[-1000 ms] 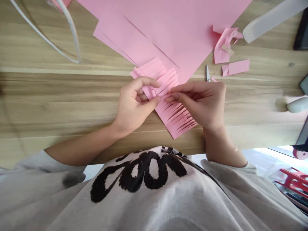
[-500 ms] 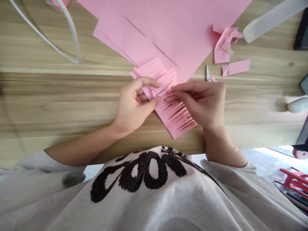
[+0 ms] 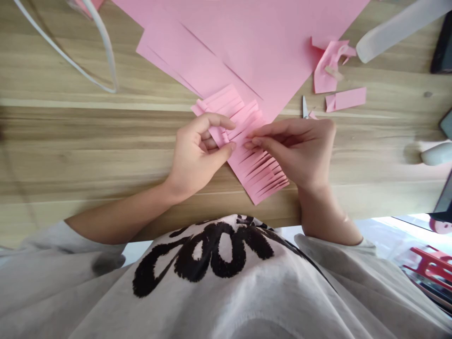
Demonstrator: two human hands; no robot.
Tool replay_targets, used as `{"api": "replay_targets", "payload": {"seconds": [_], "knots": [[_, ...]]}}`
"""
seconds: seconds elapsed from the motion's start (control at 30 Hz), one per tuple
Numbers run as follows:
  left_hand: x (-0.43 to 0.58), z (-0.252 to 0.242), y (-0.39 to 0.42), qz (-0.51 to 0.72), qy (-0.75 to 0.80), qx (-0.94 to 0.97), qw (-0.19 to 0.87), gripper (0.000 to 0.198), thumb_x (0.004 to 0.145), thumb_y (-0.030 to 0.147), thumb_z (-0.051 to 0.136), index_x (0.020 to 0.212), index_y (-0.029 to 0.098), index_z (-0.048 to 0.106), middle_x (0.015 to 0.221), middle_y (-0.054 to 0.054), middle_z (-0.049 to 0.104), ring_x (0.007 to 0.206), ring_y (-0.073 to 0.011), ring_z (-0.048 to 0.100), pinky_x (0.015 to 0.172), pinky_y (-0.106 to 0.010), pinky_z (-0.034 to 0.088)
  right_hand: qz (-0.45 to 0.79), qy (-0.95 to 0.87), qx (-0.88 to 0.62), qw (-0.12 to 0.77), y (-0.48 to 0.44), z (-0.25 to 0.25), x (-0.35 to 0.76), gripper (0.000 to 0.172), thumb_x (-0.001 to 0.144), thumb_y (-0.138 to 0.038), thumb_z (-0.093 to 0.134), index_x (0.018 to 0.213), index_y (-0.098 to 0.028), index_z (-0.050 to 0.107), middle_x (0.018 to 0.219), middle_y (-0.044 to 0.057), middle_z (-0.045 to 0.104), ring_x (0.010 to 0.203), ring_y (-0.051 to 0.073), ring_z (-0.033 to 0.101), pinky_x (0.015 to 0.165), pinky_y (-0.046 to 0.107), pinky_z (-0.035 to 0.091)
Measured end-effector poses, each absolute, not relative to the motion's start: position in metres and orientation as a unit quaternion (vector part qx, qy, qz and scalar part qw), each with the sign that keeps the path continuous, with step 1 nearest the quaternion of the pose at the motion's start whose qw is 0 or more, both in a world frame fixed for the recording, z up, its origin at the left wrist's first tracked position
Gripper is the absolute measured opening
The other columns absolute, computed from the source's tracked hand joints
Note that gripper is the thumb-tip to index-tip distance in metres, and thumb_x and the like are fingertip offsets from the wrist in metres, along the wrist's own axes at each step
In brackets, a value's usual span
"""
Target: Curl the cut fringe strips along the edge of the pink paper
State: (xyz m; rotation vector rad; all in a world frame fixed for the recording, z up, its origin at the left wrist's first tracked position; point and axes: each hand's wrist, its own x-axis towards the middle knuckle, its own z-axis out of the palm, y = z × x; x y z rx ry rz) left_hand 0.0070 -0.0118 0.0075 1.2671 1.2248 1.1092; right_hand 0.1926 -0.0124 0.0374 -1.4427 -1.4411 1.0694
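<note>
A strip of pink paper (image 3: 254, 188) lies slantwise between my hands, its right side cut into a fringe of narrow strips. Toward its upper end, several fringe strips are bent or curled over. My left hand (image 3: 197, 150) is curled round the strip's left edge, thumb and forefinger on top and the other fingers partly hidden beneath. With thumb and forefinger pinched together, my right hand (image 3: 300, 148) grips the fringe near the middle; the fingertips cover the exact strip. Behind the fringed piece lies a large pink paper sheet (image 3: 275, 52) with slits or fold lines.
Pink paper scraps (image 3: 325, 75) and a small pink rectangle (image 3: 348, 100) lie at the right. Near my right hand shows a scissors tip (image 3: 304, 107). A white cable (image 3: 109, 56) loops at the upper left, and a translucent white object (image 3: 399, 33) lies at the upper right.
My right hand has shifted very slightly, its fingertips now a little lower on the fringe. A strip that they held before now lies curled toward the upper right. My left hand stays put.
</note>
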Motion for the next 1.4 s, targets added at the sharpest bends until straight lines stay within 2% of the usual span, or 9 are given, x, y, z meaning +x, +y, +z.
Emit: {"api": "replay_targets", "payload": {"seconds": [0.27, 0.43, 0.63, 0.8, 0.9, 1.13, 1.4], "knots": [[0.007, 0.0067, -0.0109, 0.469, 0.491, 0.527, 0.512, 0.031, 0.067, -0.001, 0.077, 0.091, 0.018, 0.074, 0.081, 0.003, 0.07, 0.05, -0.0004, 0.039, 0.043, -0.01, 0.04, 0.418, -0.568, -0.574, 0.416, -0.0131, 0.0375, 0.192, 0.023, 0.07, -0.001, 0.083, 0.078, -0.022, 0.082, 0.074, -0.002, 0.08, 0.067, 0.016, 0.076, 0.062, 0.029, 0.066], [0.0075, 0.0056, -0.012, 0.486, 0.458, 0.542, 0.511, 0.033, 0.068, -0.006, 0.075, 0.092, 0.016, 0.073, 0.086, 0.002, 0.074, 0.053, 0.0004, 0.051, 0.052, -0.007, 0.05, 0.424, -0.577, -0.569, 0.404, -0.0134, 0.0382, 0.192, 0.023, 0.066, -0.001, 0.086, 0.074, -0.022, 0.081, 0.073, -0.001, 0.08, 0.067, 0.017, 0.075, 0.061, 0.031, 0.065], [0.0087, 0.0068, -0.0124, 0.489, 0.451, 0.538, 0.517, 0.033, 0.067, -0.005, 0.075, 0.092, 0.016, 0.072, 0.089, 0.001, 0.076, 0.064, -0.0027, 0.064, 0.061, -0.008, 0.057, 0.421, -0.582, -0.575, 0.392, -0.0132, 0.0385, 0.1927, 0.015, 0.069, -0.005, 0.083, 0.07, -0.02, 0.08, 0.07, -0.001, 0.078, 0.066, 0.015, 0.071, 0.059, 0.029, 0.058], [0.0064, 0.0061, -0.0119, 0.466, 0.48, 0.549, 0.501, 0.03, 0.069, 0.0, 0.076, 0.093, 0.017, 0.073, 0.09, 0.001, 0.075, 0.053, -0.0015, 0.052, 0.051, -0.011, 0.051, 0.391, -0.588, -0.59, 0.393, -0.0137, 0.0352, 0.1945, 0.018, 0.076, -0.005, 0.076, 0.079, -0.022, 0.082, 0.08, -0.002, 0.082, 0.074, 0.017, 0.077, 0.071, 0.032, 0.066], [0.0043, 0.0035, -0.0116, 0.455, 0.483, 0.566, 0.489, 0.03, 0.07, 0.002, 0.076, 0.094, 0.018, 0.073, 0.09, 0.001, 0.074, 0.052, -0.0017, 0.047, 0.046, -0.012, 0.047, 0.387, -0.589, -0.592, 0.39, -0.0138, 0.0343, 0.1952, 0.019, 0.077, -0.006, 0.075, 0.081, -0.023, 0.082, 0.082, -0.002, 0.082, 0.077, 0.017, 0.077, 0.073, 0.033, 0.066], [0.0041, 0.0027, -0.0128, 0.474, 0.457, 0.568, 0.493, 0.032, 0.071, -0.003, 0.077, 0.096, 0.017, 0.072, 0.093, 0.001, 0.075, 0.059, -0.0021, 0.058, 0.057, -0.011, 0.055, 0.397, -0.583, -0.589, 0.394, -0.0137, 0.0388, 0.1924, 0.015, 0.071, -0.006, 0.082, 0.073, -0.02, 0.08, 0.072, 0.0, 0.079, 0.067, 0.015, 0.071, 0.06, 0.031, 0.056], [0.0065, 0.0054, -0.0141, 0.488, 0.436, 0.561, 0.507, 0.036, 0.068, -0.008, 0.075, 0.094, 0.017, 0.072, 0.086, 0.002, 0.075, 0.057, -0.0012, 0.058, 0.057, -0.009, 0.055, 0.423, -0.602, -0.56, 0.382, -0.0139, 0.0364, 0.1935, 0.014, 0.073, -0.007, 0.08, 0.071, -0.021, 0.078, 0.073, 0.0, 0.077, 0.069, 0.016, 0.069, 0.062, 0.032, 0.056]]}}
